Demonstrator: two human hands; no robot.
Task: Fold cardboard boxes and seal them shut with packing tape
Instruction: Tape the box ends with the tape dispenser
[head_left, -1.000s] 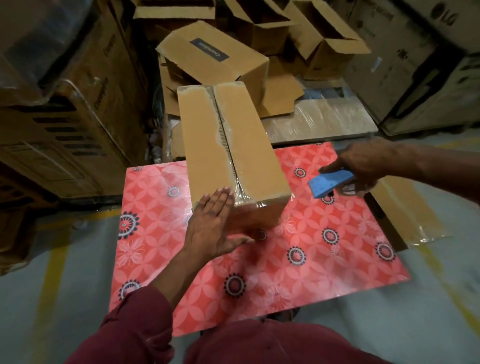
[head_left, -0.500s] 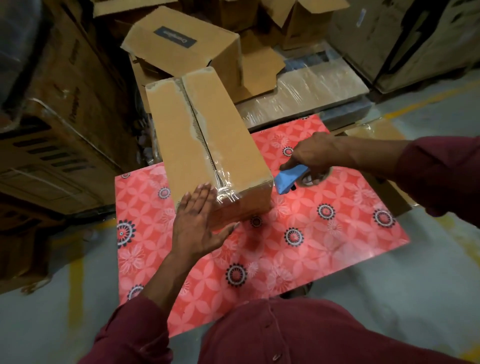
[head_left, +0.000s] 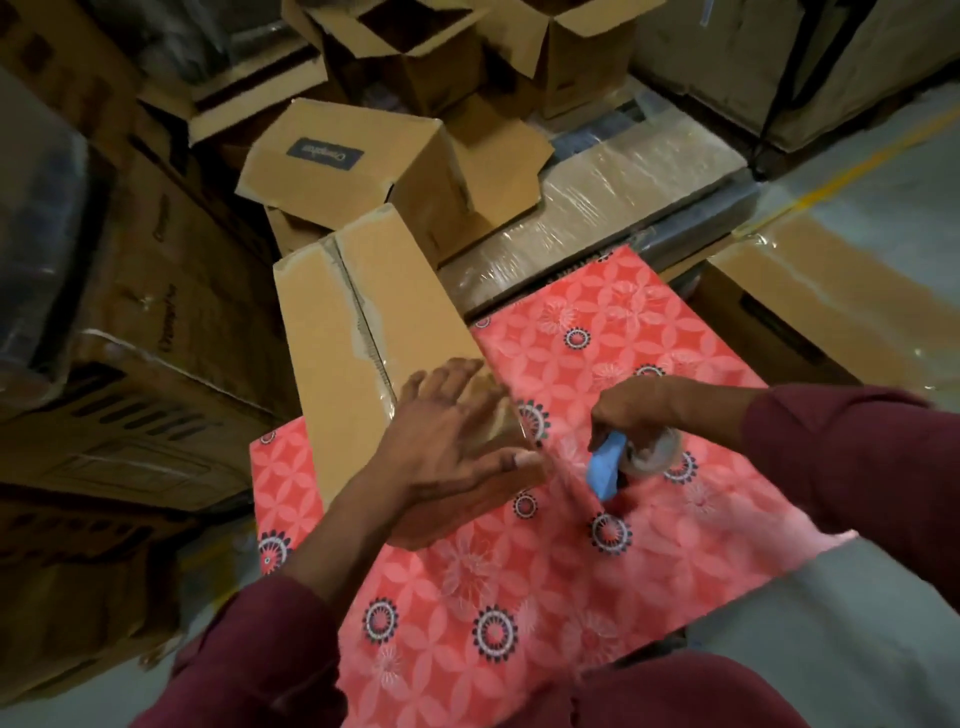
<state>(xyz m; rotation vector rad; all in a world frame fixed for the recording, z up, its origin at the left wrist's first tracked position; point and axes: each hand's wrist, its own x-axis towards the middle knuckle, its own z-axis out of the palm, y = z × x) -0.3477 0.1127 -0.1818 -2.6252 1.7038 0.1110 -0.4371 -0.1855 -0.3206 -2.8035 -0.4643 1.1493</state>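
A long closed cardboard box (head_left: 358, 332) lies on the red patterned table (head_left: 597, 561), clear tape running along its top seam. My left hand (head_left: 447, 457) presses flat on the box's near end, fingers straight, thumb along the front face. My right hand (head_left: 639, 410) grips a blue tape dispenser (head_left: 605, 467) with a roll of clear tape (head_left: 652, 454), held low over the table just right of the box's near corner.
Open and unfolded cardboard boxes (head_left: 363, 156) are piled behind the table. Large stacked cartons (head_left: 130, 312) stand at the left. A flat shrink-wrapped carton (head_left: 613, 208) and another box (head_left: 831, 301) lie at the right. Grey floor surrounds the table.
My right hand has brought the dispenser down and closer to me, near the box's front corner. My left hand has stayed pressed on the box's near end. The view has shifted.
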